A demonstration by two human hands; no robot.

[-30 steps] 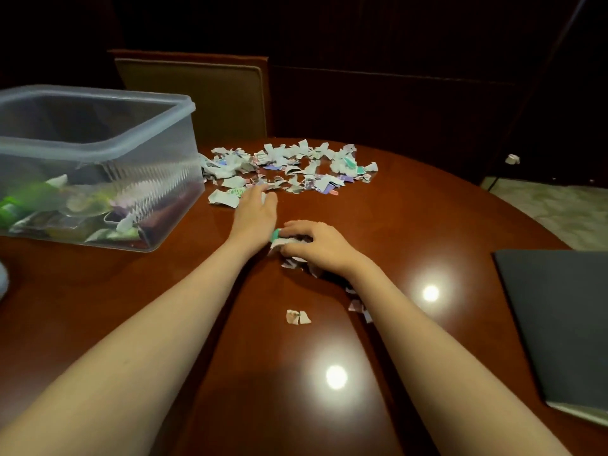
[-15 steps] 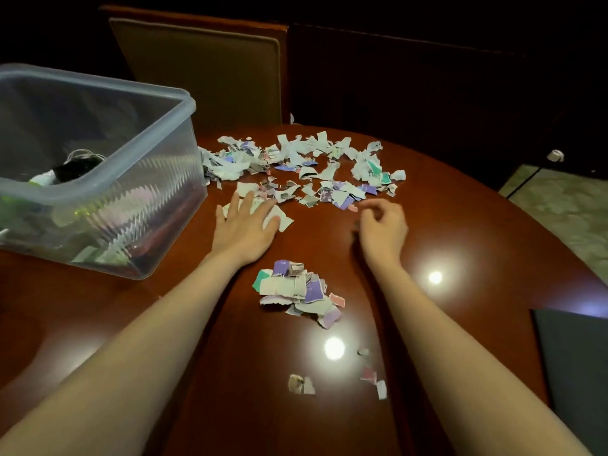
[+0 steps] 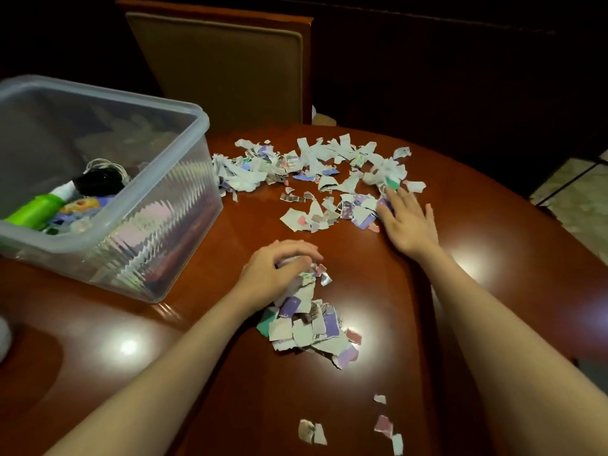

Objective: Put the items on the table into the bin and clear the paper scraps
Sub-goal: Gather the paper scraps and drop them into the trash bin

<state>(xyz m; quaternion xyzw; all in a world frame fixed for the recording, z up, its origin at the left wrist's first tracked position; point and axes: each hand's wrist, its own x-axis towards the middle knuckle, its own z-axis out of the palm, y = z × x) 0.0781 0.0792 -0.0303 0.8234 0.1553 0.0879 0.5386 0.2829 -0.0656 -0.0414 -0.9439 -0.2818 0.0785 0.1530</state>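
Clutching ragged paper scraps [image 3: 307, 325], curled left hand [image 3: 279, 271]; right hand [image 3: 408, 222] flat, straight-fingered, on more atop glossy table [image 3: 500, 258].

Padded chair [image 3: 227, 67] behind glossy wooden table [image 3: 500, 238], dark wall [image 3: 460, 60], pale tiled floor [image 3: 582, 192]

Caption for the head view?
Left hand curls over the near scrap pile; right hand lies flat on far scraps; clear bin at left.
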